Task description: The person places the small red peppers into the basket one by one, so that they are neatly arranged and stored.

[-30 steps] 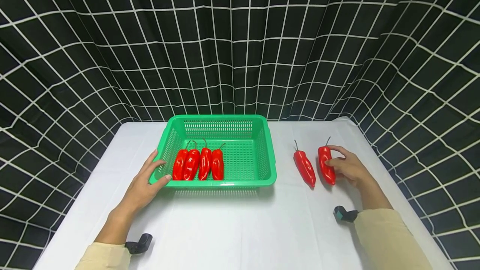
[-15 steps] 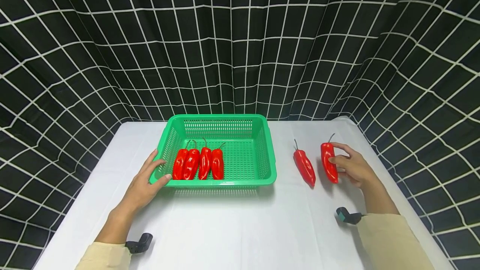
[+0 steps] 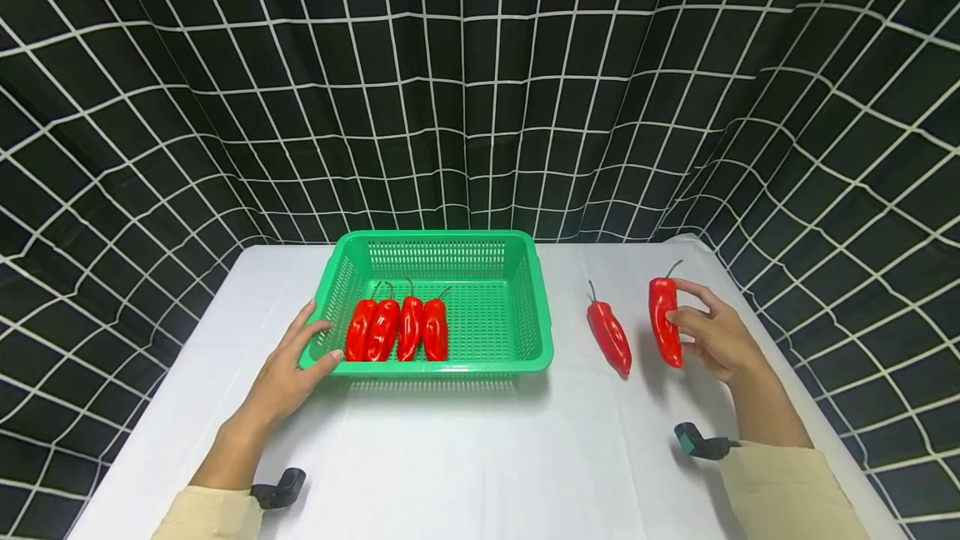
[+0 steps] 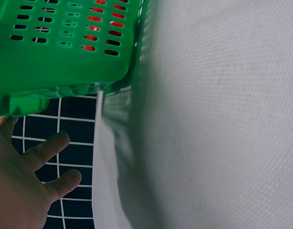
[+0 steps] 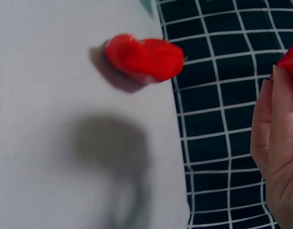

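Note:
My right hand (image 3: pixel 716 333) pinches a long red chili pepper (image 3: pixel 664 322) between thumb and fingers. The pepper hangs over the white table, stem pointing up and away. Beside it on the cloth lies another red chili pepper (image 3: pixel 609 337); the right wrist view shows this loose pepper (image 5: pixel 145 58) end-on and part of my right hand (image 5: pixel 280 143) at the edge. At the left, my left hand (image 3: pixel 288 373) rests on the near left corner of a green basket (image 3: pixel 480 367), fingers spread. Several red peppers (image 3: pixel 410 327) lie side by side inside, in its left half.
A white cloth (image 3: pixel 480 457) covers the table. Behind and along both sides hangs a black curtain with white grid lines (image 3: pixel 480 107). The basket's right half shows its bare mesh floor (image 3: pixel 483 319).
My right hand has lifted the right-hand pepper off the cloth and drawn it slightly to the right, tipping it more upright. The left hand and basket have stayed put.

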Tool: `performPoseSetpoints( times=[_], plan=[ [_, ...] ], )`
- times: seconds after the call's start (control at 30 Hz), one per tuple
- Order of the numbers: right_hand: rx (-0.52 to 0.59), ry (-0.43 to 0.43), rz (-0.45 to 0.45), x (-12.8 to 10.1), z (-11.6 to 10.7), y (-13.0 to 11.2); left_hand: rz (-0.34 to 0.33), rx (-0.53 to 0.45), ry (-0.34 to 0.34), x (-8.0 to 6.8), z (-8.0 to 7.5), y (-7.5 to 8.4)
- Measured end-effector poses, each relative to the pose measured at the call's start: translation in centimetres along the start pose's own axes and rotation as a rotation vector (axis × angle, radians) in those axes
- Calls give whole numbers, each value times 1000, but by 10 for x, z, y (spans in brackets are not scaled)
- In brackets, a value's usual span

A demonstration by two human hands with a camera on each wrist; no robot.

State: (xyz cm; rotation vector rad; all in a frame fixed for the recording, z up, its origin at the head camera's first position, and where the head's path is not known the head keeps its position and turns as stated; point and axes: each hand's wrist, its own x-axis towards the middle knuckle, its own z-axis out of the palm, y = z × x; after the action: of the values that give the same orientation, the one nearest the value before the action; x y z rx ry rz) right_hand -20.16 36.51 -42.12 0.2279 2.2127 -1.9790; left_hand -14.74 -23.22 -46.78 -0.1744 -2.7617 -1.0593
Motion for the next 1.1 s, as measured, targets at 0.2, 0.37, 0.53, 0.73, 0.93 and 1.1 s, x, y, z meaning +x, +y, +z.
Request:
performPoseSetpoints(
  times=[0.2,0.37,0.53,0.73,0.93,1.1],
  plan=[
    [142,-29,-53,-11,9,-11,-4,1,0,-1,0,1],
    [211,-42,-79,-21,16,-19,0,0,-3,-1,0,0],
    [246,-43,-84,-29,23,-26,4,-3,-1,-1,0,-1],
    [276,-47,-95,-34,28,-31,10,-5,1,-2,0,0],
    [292,-75,-143,-39,36,-38,19,-2,4,-1,0,-1],
    [273,-103,-189,-43,43,-44,24,2,7,0,-1,-1]
  ],
)
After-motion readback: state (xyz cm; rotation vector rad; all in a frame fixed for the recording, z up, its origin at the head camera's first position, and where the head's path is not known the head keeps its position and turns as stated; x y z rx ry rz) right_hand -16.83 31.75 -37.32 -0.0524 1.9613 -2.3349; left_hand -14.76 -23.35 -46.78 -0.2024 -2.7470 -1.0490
